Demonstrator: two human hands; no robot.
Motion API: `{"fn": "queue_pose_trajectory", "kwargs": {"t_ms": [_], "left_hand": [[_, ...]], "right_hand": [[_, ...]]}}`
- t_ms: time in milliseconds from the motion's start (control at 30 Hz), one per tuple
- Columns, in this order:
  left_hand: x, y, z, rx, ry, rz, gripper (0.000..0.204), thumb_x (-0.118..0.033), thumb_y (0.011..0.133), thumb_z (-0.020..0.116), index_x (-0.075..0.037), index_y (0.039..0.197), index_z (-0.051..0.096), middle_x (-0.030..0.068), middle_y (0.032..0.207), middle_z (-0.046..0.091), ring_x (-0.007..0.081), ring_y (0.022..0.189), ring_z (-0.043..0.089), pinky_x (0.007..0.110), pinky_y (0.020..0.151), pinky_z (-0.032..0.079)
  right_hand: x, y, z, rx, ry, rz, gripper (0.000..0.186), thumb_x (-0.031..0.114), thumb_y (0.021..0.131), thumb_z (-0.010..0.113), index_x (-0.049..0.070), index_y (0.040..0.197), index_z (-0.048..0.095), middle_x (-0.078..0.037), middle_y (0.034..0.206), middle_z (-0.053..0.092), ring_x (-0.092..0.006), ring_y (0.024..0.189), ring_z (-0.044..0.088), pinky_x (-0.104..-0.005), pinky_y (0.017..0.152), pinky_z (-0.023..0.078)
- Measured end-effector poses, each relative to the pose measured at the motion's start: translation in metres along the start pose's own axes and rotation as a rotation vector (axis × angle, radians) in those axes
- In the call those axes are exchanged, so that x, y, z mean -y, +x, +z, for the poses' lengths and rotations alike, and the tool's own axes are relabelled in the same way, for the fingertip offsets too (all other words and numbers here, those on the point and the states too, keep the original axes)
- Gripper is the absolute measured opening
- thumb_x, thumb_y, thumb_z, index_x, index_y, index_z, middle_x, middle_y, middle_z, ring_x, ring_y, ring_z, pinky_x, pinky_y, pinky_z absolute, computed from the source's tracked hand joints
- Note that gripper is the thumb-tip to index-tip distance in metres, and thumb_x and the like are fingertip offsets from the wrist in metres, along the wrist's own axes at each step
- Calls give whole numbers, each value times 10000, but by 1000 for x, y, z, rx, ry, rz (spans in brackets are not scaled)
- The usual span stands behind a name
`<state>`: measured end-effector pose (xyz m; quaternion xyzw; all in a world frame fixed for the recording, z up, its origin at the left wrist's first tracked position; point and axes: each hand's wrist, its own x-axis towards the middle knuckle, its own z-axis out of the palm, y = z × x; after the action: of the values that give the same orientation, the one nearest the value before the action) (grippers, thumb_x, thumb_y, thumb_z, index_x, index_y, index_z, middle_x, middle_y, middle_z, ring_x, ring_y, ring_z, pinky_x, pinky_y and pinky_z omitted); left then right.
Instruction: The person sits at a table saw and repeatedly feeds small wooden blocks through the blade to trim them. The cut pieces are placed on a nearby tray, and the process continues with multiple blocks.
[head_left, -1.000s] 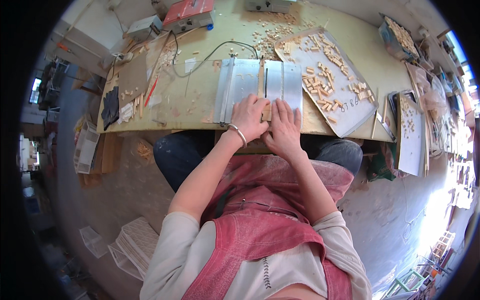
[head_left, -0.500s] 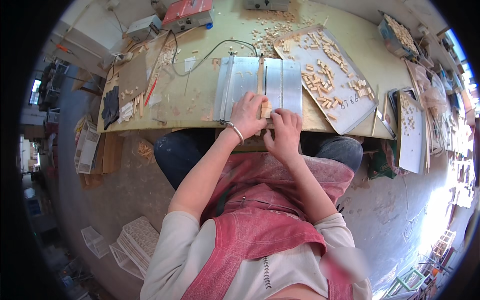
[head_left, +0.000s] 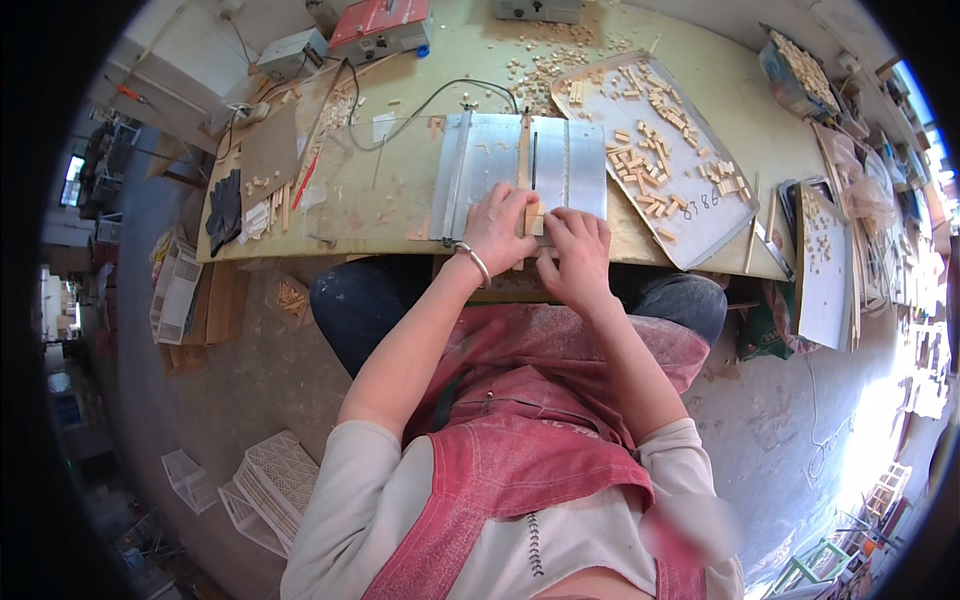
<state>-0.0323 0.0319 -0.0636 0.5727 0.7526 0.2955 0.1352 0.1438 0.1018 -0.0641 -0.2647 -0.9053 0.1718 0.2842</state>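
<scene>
Small pale wooden blocks sit at the near end of a silver metal saw table, against a narrow wooden strip that runs away from me. Just right of this strip is a dark slot. My left hand, with a bracelet on its wrist, is closed on the blocks from the left, its fingers and thumb curled around them. From the right, my right hand presses its bent fingers and thumb to the near right side of the blocks. The fingers hide part of them.
A metal tray with many cut wooden pieces lies at right. Loose pieces are scattered behind the saw table. A black cable curves across the yellowish bench. Dark gloves and a red pencil-like stick lie at left.
My right hand has closed in slightly, its fingers now nearer together beside the blocks. My left hand has stayed nearly in place.
</scene>
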Motion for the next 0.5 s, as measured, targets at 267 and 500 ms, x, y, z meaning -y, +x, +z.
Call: {"fn": "queue_pose_trajectory", "kwargs": {"t_ms": [267,500], "left_hand": [[1,1,0,-31,-24,23,577,-204,731,823,-115,1271,640,101,1221,593,308,1108,645,456,924,539],[16,17,-16,133,-372,-160,489,-105,804,802,-60,1257,622,73,1070,584,153,804,589,319,779,556]], "right_hand": [[-29,28,-8,196,109,24,496,211,805,767,126,1292,719,-74,1189,662,-313,1169,591,-457,1014,436],[-37,39,-2,177,219,88,451,203,797,750,90,1234,753,-84,1150,674,-300,1168,601,-439,1007,440]]}}
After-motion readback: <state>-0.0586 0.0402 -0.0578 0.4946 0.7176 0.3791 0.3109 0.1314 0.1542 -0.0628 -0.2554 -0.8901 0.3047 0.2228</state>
